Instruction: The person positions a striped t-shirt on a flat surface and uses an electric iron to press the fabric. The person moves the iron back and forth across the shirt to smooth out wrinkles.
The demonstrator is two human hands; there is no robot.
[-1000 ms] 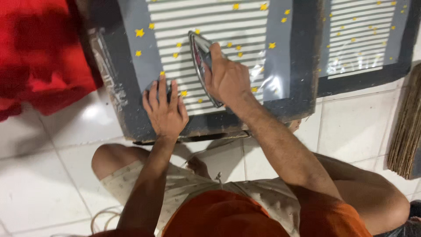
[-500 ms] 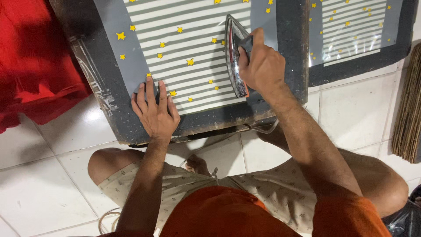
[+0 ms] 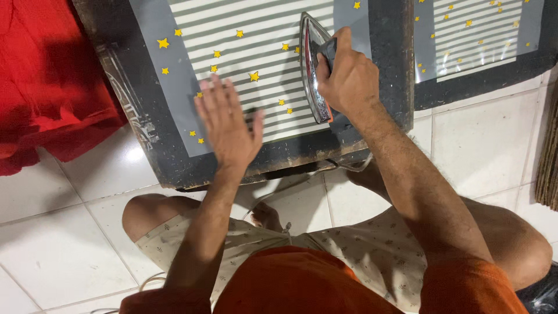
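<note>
Iron gripped by right hand, shifted rightward since earlier frames to striped starred sheet's right edge on dark board; left hand open, blurred, possibly lifted off sheet, so pressing pass seemingly nears its end

Open room lay across the striped cloth at upper centre, between the flat left hand and the iron under the right hand's grip. Red fabric blocked the upper left; bare floor tiles stayed open at right.
</note>
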